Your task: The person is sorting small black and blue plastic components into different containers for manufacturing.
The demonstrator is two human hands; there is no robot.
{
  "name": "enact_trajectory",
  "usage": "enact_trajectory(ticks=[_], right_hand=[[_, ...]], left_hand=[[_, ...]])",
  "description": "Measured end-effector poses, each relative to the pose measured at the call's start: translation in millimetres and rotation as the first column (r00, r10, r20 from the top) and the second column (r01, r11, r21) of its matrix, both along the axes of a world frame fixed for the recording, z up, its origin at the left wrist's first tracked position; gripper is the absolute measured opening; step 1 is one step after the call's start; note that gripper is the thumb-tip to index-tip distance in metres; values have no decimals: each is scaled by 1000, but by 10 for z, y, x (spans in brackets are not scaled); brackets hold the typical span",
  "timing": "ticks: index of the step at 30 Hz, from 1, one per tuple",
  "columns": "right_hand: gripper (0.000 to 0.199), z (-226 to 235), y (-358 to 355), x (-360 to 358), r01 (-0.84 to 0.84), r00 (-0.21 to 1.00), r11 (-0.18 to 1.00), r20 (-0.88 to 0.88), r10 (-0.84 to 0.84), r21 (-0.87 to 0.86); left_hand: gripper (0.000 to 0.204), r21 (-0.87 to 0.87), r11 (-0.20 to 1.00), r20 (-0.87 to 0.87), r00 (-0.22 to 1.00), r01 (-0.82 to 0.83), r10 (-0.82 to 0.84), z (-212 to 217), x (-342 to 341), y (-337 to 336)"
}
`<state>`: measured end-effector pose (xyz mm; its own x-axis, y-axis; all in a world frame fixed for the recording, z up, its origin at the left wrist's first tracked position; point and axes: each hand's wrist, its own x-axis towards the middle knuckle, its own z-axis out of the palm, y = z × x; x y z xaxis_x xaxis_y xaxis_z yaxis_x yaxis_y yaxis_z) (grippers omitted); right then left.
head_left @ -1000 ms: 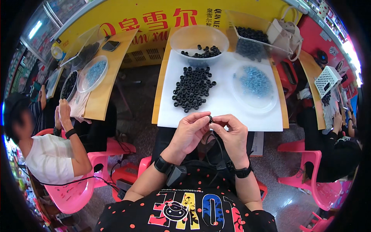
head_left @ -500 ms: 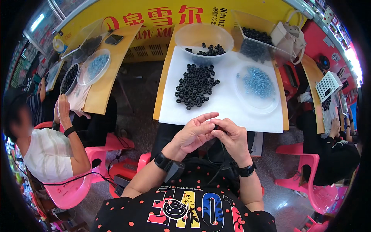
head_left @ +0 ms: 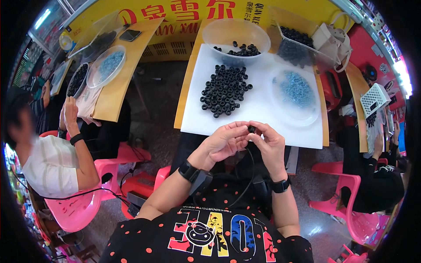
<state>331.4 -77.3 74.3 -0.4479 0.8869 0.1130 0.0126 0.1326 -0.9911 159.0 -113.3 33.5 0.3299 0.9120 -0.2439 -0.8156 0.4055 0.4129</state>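
Just off the near edge of the table, my two hands meet around one small black round part (head_left: 251, 129). My right hand (head_left: 272, 147) pinches it between thumb and forefinger. From the other side, the thumb and forefinger of my left hand (head_left: 224, 142) close on it too, its other fingers curled loosely below. Beyond them, a heap of similar black ring-like parts (head_left: 224, 90) lies on a white sheet (head_left: 195, 120). To its right, small light-blue translucent pieces (head_left: 297, 90) fill a shallow clear dish (head_left: 313, 117).
A clear round bowl (head_left: 237, 33) with more black parts stands behind the heap. At the back right are a clear bin (head_left: 294, 44) of black parts and a cream bag (head_left: 331, 41). Co-workers sit left and right on pink chairs (head_left: 76, 210). A black cable (head_left: 87, 190) runs at my left.
My hands have risen slightly toward the table edge, and the black part shows more plainly between my fingertips. The whole view has shifted a little.
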Motion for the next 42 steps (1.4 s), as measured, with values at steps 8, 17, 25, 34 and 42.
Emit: enact_trajectory(ticks=[8, 17, 25, 34, 42], right_hand=[[38, -146, 309, 107, 1, 997, 992, 72, -10, 124], [23, -342, 608, 276, 147, 980, 983, 118, -160, 112], [19, -441, 619, 273, 153, 959, 963, 204, -199, 221], [20, -301, 480, 206, 133, 958, 986, 243, -153, 98], [15, -137, 270, 109, 210, 948, 968, 213, -236, 139]], left_hand=[[24, 100, 994, -263, 962, -43, 68, -82, 27, 391], [18, 280, 953, -654, 702, -119, 280, -158, 140, 637], [18, 546, 837, -808, 273, 18, 522, -213, 242, 557], [20, 280, 930, -596, 716, -239, 364, -124, 178, 507], [17, 96, 934, -445, 824, -344, 350, -166, 283, 296]])
